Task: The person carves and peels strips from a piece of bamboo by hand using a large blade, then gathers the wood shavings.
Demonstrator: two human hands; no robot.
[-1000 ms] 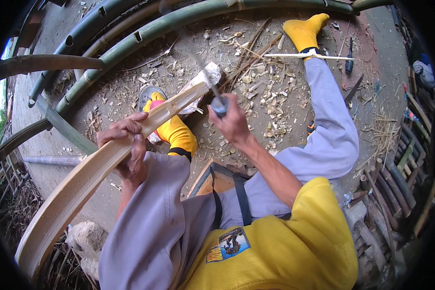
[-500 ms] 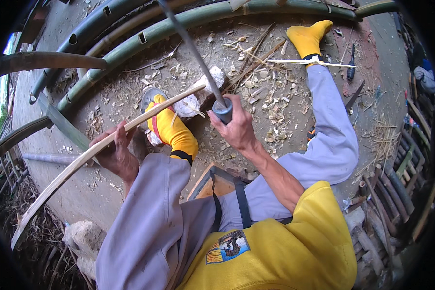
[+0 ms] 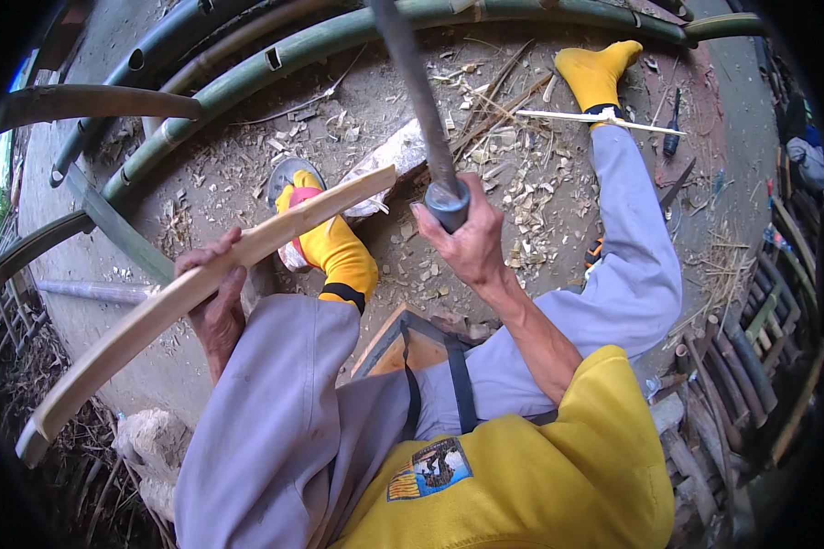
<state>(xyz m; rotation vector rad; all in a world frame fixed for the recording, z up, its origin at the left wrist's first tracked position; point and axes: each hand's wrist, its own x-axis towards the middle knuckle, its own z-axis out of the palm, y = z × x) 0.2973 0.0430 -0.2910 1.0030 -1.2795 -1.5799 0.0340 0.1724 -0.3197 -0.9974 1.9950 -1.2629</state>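
Note:
My left hand [image 3: 215,297] is closed around a long pale strip of wood [image 3: 165,311], which runs from the lower left up toward the middle. In my right hand [image 3: 473,240] is a machete, gripped by its thick grey-blue cylindrical handle [image 3: 449,205]. Its long dark blade [image 3: 412,82] points away and up past the top edge of the view. The blade is apart from the strip. Beyond the strip's far end, a whitish chopped log [image 3: 398,151] lies on the ground, partly hidden by the strip and blade.
Wood chips [image 3: 522,206] litter the ground. Green bamboo poles [image 3: 320,46] cross the far side. A thin pale stick [image 3: 568,116] lies across my right ankle. Near it are a dark-handled tool [image 3: 673,123] and a pointed blade [image 3: 677,181]. Stacked poles [image 3: 742,366] stand at right.
The strip has turned in my left hand, so its broad face shows. My right hand has shifted slightly right, and the machete blade has swung right and looks more upright.

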